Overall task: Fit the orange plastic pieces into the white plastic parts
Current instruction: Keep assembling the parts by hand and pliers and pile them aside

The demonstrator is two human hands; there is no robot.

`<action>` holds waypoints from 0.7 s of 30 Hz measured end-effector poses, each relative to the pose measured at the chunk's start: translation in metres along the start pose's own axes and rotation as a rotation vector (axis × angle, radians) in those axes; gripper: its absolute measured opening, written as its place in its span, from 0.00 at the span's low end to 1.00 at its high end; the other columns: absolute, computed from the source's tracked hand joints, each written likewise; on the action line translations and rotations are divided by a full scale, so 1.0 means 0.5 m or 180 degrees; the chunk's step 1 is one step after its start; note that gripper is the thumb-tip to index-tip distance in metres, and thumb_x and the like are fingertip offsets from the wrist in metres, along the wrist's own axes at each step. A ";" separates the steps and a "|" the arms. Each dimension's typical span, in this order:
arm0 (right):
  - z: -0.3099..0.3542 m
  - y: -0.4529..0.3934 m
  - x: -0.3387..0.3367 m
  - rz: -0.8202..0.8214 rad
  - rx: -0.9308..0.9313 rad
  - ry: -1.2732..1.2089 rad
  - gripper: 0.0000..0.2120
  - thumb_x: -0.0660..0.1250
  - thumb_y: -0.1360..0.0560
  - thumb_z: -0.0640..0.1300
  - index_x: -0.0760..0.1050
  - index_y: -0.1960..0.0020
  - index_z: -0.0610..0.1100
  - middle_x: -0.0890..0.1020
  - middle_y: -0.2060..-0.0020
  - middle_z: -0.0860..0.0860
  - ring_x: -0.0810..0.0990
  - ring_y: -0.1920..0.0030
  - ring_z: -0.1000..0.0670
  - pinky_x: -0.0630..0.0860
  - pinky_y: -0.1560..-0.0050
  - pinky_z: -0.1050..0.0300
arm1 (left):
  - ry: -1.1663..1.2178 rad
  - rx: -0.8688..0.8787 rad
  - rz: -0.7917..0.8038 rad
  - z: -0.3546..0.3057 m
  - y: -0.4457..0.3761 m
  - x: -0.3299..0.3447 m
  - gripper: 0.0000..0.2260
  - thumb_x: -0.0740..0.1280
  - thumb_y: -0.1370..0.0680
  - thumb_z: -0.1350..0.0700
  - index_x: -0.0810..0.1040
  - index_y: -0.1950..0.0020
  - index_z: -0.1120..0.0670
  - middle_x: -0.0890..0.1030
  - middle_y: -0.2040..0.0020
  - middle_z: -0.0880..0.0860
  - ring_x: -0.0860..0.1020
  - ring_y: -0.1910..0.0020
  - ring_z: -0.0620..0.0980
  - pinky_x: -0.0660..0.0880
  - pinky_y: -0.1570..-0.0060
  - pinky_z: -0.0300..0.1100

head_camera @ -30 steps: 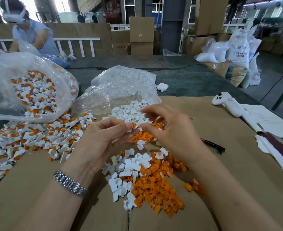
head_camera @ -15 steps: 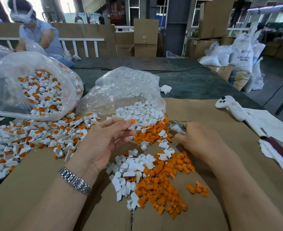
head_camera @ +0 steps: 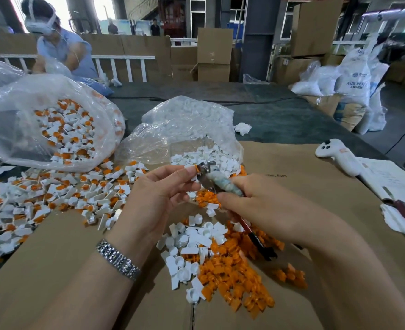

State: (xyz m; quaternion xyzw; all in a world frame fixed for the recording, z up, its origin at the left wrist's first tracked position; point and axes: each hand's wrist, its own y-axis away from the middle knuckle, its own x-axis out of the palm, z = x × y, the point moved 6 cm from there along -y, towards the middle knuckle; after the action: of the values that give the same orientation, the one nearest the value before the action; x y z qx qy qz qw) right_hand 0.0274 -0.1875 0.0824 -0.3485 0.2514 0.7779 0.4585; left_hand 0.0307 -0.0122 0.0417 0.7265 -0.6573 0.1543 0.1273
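My left hand (head_camera: 158,198) pinches a white part with its orange piece (head_camera: 195,169) while my right hand (head_camera: 263,206) grips pliers (head_camera: 211,177) closed on it; many fitted parts (head_camera: 53,194) lie left of my hands, loose orange pieces (head_camera: 232,265) below, so plenty seems left.

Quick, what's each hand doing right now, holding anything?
Left hand: pinches a white part with an orange piece at its fingertips.
Right hand: grips pliers, whose metal head is at that part.

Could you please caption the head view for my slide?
Left hand holds a white part while right hand applies pliers.
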 end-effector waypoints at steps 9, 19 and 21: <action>0.022 0.001 0.026 -0.0033 -0.0018 0.0270 0.14 0.56 0.17 0.59 0.69 0.53 0.50 0.80 0.59 0.50 0.80 0.58 0.49 0.79 0.52 0.47 | -0.0369 0.0231 -0.0127 -0.009 0.007 -0.004 0.04 0.78 0.31 0.55 0.88 0.59 0.54 0.86 0.58 0.57 0.85 0.60 0.50 0.77 0.67 0.35; 0.019 0.003 0.030 -0.0364 0.0098 0.0282 0.23 0.54 0.20 0.65 0.72 0.57 0.48 0.80 0.62 0.47 0.80 0.62 0.48 0.80 0.56 0.45 | -0.0333 0.0193 -0.0149 -0.003 0.006 -0.006 0.10 0.78 0.32 0.55 0.87 0.55 0.59 0.86 0.59 0.60 0.84 0.61 0.50 0.79 0.64 0.35; 0.020 0.002 0.027 -0.0338 0.0036 0.0033 0.24 0.54 0.19 0.64 0.73 0.59 0.47 0.82 0.63 0.44 0.80 0.65 0.48 0.79 0.57 0.43 | -0.0335 0.0219 -0.0165 -0.006 0.006 -0.005 0.09 0.78 0.32 0.54 0.88 0.56 0.57 0.86 0.58 0.61 0.84 0.60 0.51 0.79 0.63 0.36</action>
State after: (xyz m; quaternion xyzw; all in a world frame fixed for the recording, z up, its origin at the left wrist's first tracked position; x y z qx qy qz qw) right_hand 0.0189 -0.1738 0.0785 -0.3627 0.2394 0.7492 0.4998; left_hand 0.0276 -0.0092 0.0436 0.7544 -0.6384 0.1351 0.0715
